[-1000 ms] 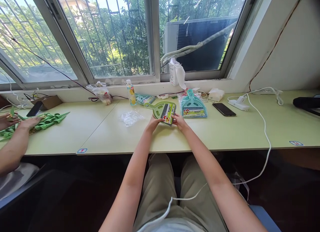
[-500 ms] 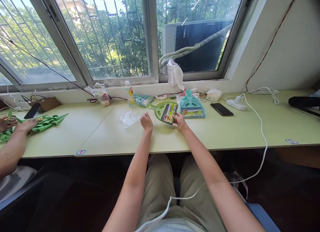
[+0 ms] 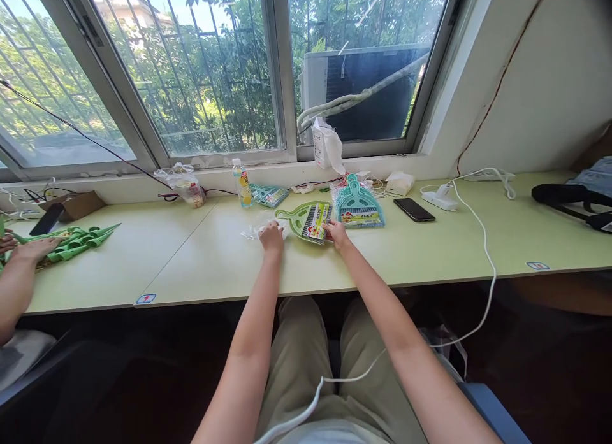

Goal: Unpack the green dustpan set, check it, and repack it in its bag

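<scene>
My right hand [image 3: 337,233] is closed on the right edge of a green dustpan [image 3: 299,220], which has a small brush and a printed label [image 3: 317,220] on it. The dustpan's handle points left, toward my other hand. My left hand [image 3: 271,237] is closed, its fingers pinching a crumpled clear plastic bag [image 3: 253,232] that shows on both sides of it. Just beyond my right hand lies a pile of turquoise dustpan sets [image 3: 359,205] in clear wrapping. Another wrapped turquoise set [image 3: 269,195] rests farther back, behind the green dustpan.
A drink bottle [image 3: 242,184] and a knotted bag [image 3: 184,184] stand along the window side. To the right are a phone [image 3: 414,209], a power strip [image 3: 440,198] and a trailing white cable [image 3: 492,253]. At far left, another person's hand [image 3: 38,247] touches green leafy pieces [image 3: 88,243].
My left hand has moved onto the plastic bag and closed on it, and the bag has shifted toward the dustpan. The view has turned slightly right. My right hand still holds the dustpan.
</scene>
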Tool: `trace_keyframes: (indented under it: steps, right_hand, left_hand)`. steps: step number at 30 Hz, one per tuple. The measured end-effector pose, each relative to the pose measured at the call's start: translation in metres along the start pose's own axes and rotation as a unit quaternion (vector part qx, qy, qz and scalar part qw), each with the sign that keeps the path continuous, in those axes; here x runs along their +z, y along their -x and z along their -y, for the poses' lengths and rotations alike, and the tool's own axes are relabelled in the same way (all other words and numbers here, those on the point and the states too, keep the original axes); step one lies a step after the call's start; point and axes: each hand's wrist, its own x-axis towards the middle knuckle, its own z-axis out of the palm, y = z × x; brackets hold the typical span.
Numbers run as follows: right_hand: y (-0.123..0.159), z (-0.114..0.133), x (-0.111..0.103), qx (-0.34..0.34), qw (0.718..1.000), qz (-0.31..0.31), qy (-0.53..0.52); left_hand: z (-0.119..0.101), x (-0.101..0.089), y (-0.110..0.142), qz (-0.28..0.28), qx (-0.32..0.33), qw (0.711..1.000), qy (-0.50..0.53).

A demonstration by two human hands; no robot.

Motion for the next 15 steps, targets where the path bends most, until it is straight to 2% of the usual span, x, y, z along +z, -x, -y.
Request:
trace_keyframes:
  steps: [2,4,6,11,15]
  right_hand:
    - [0.0008,0.0007,0.0002,0.016,1.0,-0.014,0.015]
    - [0.0013,0.0013,0.0001,0.026,0.999,-0.022,0.025]
    - [0.0014,0.0016,-0.0004,0.03,0.999,-0.022,0.029]
    - [0.0003,0.0019,-0.0029,0.044,0.998,-0.017,0.038]
    - [-0.0002,0.0022,-0.004,0.046,0.998,-0.016,0.047]
  left_hand:
    - [-0.0007,-0.0024,0.0025,0.01,0.003,0.995,-0.101]
    - [-0.0012,-0.0044,0.0041,0.046,0.004,0.979,-0.198]
    - [-0.0019,-0.0056,0.0046,0.07,0.014,0.966,-0.25]
    - [-0.0009,-0.0048,0.0012,0.079,0.03,0.96,-0.268]
    - [0.0034,-0.0038,-0.0019,0.044,0.018,0.967,-0.25]
